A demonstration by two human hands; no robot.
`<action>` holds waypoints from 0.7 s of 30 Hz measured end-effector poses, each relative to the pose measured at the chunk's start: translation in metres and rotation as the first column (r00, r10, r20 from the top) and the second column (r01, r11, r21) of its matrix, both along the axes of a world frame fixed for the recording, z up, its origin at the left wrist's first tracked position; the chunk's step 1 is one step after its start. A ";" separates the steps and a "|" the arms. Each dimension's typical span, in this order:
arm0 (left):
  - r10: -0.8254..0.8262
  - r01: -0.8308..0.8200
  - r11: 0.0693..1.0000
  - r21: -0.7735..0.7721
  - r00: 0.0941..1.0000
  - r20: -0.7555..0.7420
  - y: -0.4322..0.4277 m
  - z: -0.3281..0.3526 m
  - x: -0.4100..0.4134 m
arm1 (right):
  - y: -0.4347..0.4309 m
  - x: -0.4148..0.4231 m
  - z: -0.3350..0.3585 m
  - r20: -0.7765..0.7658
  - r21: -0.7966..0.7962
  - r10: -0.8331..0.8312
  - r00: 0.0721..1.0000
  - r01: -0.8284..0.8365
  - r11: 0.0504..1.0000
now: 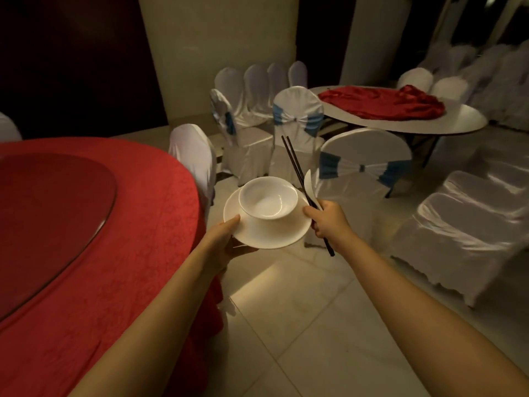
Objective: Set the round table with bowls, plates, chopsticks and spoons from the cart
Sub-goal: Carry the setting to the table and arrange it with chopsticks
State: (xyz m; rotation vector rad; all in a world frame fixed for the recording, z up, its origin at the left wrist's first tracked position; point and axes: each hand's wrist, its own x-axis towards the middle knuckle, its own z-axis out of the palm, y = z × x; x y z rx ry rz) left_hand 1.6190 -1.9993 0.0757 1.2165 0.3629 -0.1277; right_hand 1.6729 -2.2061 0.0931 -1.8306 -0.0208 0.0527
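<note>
A white bowl (267,197) stands on a white plate (272,234) held in the air over the tiled floor. My left hand (229,239) grips the plate's left rim, thumb on top and fingers underneath. My right hand (326,217) grips a pair of dark chopsticks (294,164) and a white spoon (308,184), and its thumb touches the plate's right rim. The round table (160,213) with a red cloth and a glass turntable (57,196) lies to the left of the plate.
White-covered chairs (363,164) with blue sashes stand just beyond the plate, and another chair (194,156) is at the red table's edge. A second round table (458,121) with a crumpled red cloth (383,103) is at the back right. More covered chairs (463,224) line the right.
</note>
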 end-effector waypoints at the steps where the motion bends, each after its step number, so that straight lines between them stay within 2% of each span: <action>1: 0.031 -0.031 1.000 0.001 1.000 -0.008 0.005 0.000 0.012 | 0.006 0.016 -0.001 -0.001 0.004 0.024 1.000 -0.024 1.000; 21: 0.365 -0.370 0.929 -0.029 0.925 -0.103 0.143 -0.012 0.280 | 0.175 0.349 -0.020 -0.054 0.019 0.359 0.932 -0.358 0.933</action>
